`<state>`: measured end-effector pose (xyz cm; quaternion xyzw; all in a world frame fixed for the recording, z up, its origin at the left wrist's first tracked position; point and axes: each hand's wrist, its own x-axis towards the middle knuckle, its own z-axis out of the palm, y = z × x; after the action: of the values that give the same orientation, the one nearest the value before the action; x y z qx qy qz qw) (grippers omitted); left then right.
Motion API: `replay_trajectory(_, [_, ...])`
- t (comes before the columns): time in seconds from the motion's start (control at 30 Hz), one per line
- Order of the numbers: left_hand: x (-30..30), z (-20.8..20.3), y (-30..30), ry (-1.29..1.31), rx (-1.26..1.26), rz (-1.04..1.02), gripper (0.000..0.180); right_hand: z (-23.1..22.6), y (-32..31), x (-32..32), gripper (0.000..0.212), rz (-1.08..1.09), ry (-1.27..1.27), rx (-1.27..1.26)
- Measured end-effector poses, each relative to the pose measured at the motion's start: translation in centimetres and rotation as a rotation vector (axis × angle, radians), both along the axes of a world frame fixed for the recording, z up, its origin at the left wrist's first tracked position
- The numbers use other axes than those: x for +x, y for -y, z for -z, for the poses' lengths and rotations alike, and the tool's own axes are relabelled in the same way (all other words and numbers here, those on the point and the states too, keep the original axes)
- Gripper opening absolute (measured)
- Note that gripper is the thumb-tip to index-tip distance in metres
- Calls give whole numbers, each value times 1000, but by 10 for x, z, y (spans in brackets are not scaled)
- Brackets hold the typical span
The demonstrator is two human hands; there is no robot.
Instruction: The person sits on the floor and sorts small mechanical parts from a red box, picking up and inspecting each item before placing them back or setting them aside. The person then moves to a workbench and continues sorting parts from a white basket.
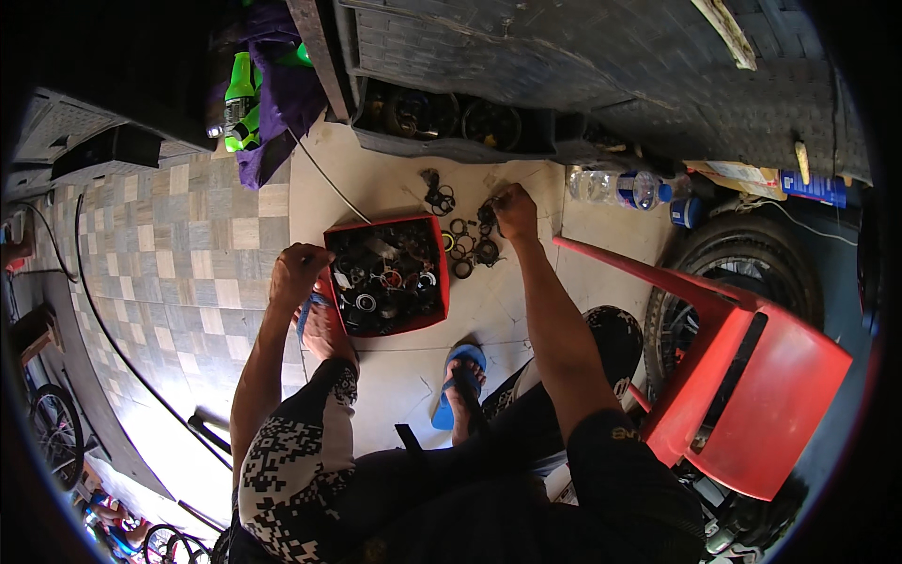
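Note:
A red box [445, 273] full of small dark parts and rings stands on the tiled floor between my feet. My left hand [301, 270] is closed at the box's left rim, its fingers curled; what they hold, if anything, is hidden. Right of the box, my right hand [516, 213] pinches a small dark part [487, 217] just above the floor. Below and beside it lie several loose black rings [461, 246]. A little farther off sits another small cluster of dark parts [438, 195].
A red plastic chair [770, 385] lies tipped at the right, against bicycle tyres [808, 273]. A clear plastic bottle [615, 188] lies beyond my right hand. Dark woven drawers [526, 56] stand at the back. Green bottles [241, 85] rest on purple cloth [287, 94] at the far left.

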<state>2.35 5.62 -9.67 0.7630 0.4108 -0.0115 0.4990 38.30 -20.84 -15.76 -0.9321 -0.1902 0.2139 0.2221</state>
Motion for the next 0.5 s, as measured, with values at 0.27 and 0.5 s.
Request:
replay_trajectory(0.27, [-1,0,0,1,-48,-26,27,-19,13,-35,42,-126,-141,-37])
replay_trajectory(0.5, [-2,3,0,34,-16,6,26,-5,8,-44,41,-119,108,-66])
